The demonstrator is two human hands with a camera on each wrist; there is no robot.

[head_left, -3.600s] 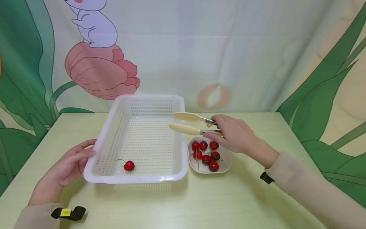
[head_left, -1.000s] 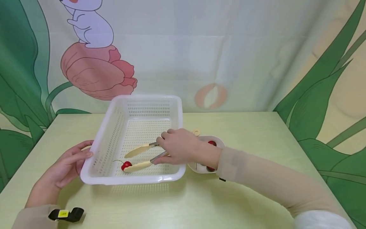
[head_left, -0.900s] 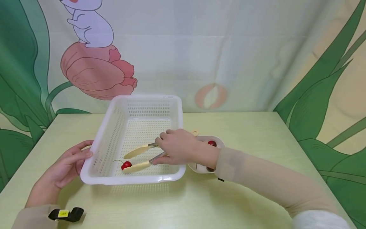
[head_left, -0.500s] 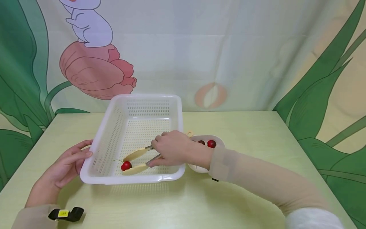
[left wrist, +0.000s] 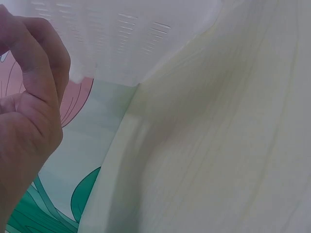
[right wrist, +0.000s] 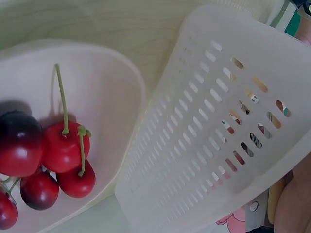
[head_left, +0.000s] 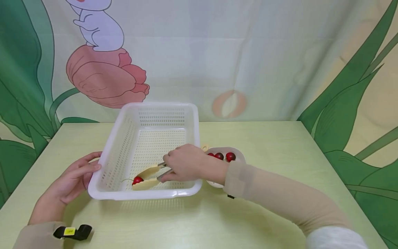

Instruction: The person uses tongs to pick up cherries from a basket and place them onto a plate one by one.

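My right hand [head_left: 186,162] grips a pair of tongs [head_left: 148,171] with cream tips and metal arms, reaching over the right rim of a white plastic basket [head_left: 144,196]. Near the basket's front left, the tong tips lie on both sides of a red cherry [head_left: 137,180] with a thin green stem, which sits low in the basket. My left hand [head_left: 76,176] holds the basket's left rim, thumb at the edge. In the left wrist view that hand [left wrist: 34,82] shows curled fingers beside the basket's perforated wall [left wrist: 121,39].
A small pale dish [right wrist: 116,63] holding several cherries [right wrist: 63,145] stands close to the basket's right side, partly hidden by my right forearm in the head view. Both stand on a light green table [head_left: 264,138]. A printed curtain [head_left: 186,52] hangs behind the table.
My right hand has carried the tongs left and down from above the dish into the basket. Their tips have drawn closer together around the cherry. The left hand stays at the rim.
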